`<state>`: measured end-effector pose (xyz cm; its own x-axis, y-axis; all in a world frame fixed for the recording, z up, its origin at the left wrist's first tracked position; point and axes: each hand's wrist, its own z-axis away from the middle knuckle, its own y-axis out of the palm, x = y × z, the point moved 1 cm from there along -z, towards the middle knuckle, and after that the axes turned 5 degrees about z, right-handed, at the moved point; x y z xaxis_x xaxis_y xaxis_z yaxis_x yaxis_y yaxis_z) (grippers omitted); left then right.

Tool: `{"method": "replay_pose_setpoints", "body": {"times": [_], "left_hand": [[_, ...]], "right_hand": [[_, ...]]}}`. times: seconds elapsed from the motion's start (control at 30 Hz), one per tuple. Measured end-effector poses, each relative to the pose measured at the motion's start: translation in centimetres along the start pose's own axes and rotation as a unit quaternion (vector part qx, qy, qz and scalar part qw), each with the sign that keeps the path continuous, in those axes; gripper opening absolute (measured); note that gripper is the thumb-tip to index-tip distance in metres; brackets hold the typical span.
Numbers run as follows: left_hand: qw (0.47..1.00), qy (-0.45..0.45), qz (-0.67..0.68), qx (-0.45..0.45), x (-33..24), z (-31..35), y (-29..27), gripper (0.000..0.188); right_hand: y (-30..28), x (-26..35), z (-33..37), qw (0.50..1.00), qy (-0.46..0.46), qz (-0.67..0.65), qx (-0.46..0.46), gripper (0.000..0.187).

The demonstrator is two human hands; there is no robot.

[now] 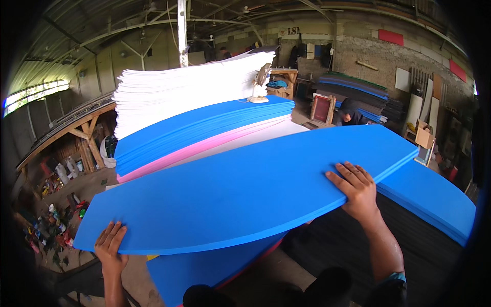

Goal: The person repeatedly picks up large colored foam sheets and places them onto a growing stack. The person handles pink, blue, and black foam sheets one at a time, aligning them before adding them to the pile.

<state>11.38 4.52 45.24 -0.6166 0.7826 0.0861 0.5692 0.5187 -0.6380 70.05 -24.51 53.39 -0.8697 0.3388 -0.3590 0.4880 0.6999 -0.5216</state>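
Stretching sideways, blue sheets (240, 189) lie beneath left fingers (118, 235) and right fingers (351, 176).

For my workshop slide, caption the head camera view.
Left hand and right hand hold layered blue sheets from the near side, with a white, blue and pink stack beyond.

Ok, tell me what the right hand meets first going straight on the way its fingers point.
The large blue sheet: the right hand rests on it and would probably slide over it to the far edge; depth beyond is unclear.
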Motion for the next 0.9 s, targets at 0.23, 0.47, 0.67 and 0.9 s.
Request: {"method": "replay_pose_setpoints", "body": {"times": [0.23,0.47,0.67,0.9], "left_hand": [[0.994,-0.101,-0.035,0.033,0.3,9.5,-5.1,0.046],[0.982,-0.139,-0.041,0.121,-1.3,15.6,-4.8,0.051],[0.975,-0.150,-0.035,0.160,-4.2,20.8,-0.2,0.063],[0.967,-0.172,-0.008,0.185,-8.0,24.4,7.7,0.058]], "right_hand": [[5.8,5.1,-2.9,0.992,-0.099,-0.077,-0.010,0.080],[13.2,9.9,0.0,0.980,-0.117,-0.150,0.051,0.102],[20.5,11.5,7.5,0.972,-0.131,-0.174,0.084,0.089],[25.5,11.1,11.0,0.977,-0.156,-0.132,0.062,0.062]]}}
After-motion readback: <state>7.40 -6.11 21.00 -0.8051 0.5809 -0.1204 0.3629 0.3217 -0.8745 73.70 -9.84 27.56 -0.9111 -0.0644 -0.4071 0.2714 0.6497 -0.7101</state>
